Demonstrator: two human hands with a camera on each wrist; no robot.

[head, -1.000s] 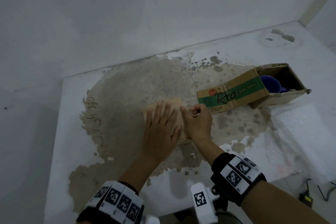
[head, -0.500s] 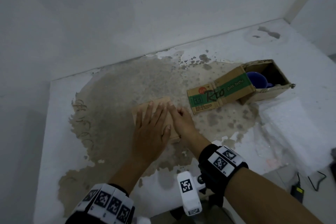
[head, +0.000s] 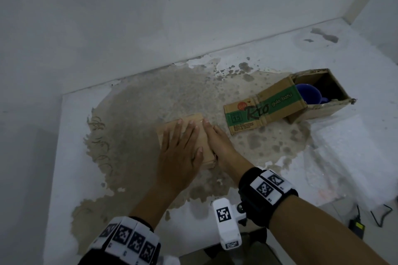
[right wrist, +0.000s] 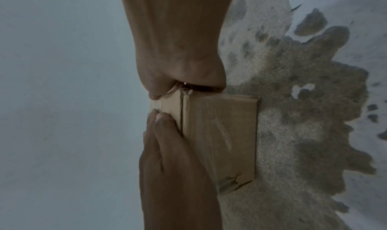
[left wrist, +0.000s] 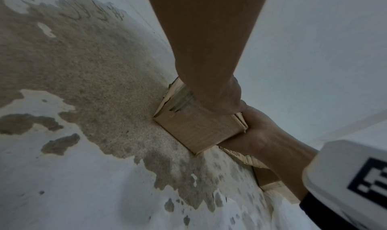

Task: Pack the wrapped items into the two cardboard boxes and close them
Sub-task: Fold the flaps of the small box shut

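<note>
**Both hands flat on the small box, second box lies open at two o'clock**

Left hand [head: 181,153] is spread palm-down across the top of the small cardboard box [head: 203,146], fingers straight and fanned toward twelve o'clock, thumb out to the right along the lid. Nothing curled there, it simply presses. The forearm runs in from six o'clock, marker cuff at the bottom edge.

Right hand [head: 217,143] sits tight against the box's right side, fingers extended along the top edge, touching the left hand's thumb. From the left wrist camera that right hand [left wrist: 255,134] cups the near corner of the box [left wrist: 199,127]; how far its fingers wrap underneath, I cannot tell. From the right wrist camera, the box [right wrist: 220,134] shows a glossy taped face and a torn corner, with the left hand's fingertips [right wrist: 161,117] on the lid seam.

The box rests on the worn brown patch of the white floor [head: 133,114], centre of view. At two o'clock, well apart, the printed green-banded box [head: 267,109] lies with its mouth open and a blue mug [head: 308,93] inside. A white foam sheet [head: 344,146] lies at three o'clock.
</note>
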